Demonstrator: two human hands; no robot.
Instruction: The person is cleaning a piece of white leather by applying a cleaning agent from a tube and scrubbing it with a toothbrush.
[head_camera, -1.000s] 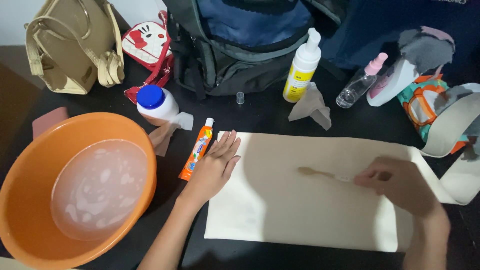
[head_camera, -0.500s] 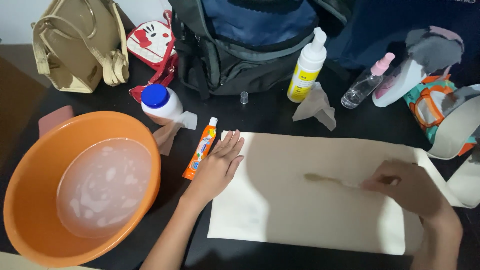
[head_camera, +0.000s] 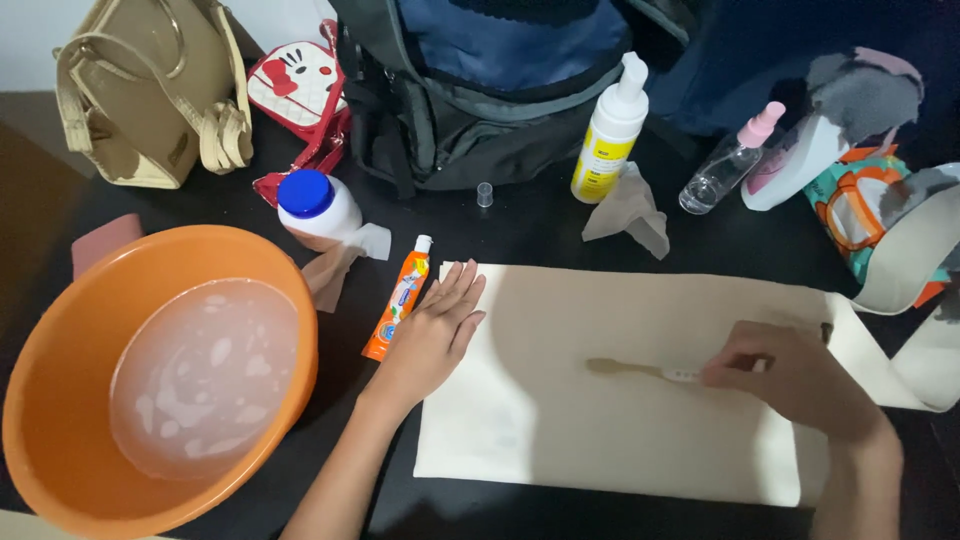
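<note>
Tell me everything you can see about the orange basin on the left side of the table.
The orange basin is round, wide and looks like smooth plastic. It stands upright on the dark table at the left, and its lower edge is cut off by the picture. It holds cloudy, soapy water with pale patches of foam, filling only the bottom part. A pinkish object lies beside its upper left rim, and a white bottle with a blue cap stands just behind it. Neither hand touches it.

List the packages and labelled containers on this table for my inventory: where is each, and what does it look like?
Orange tube: white cap, beside left hand.
White jar: blue lid, above the tube.
White pump bottle: yellow label, before the backpack.
Clear spray bottle: pink top, right of it.
</note>
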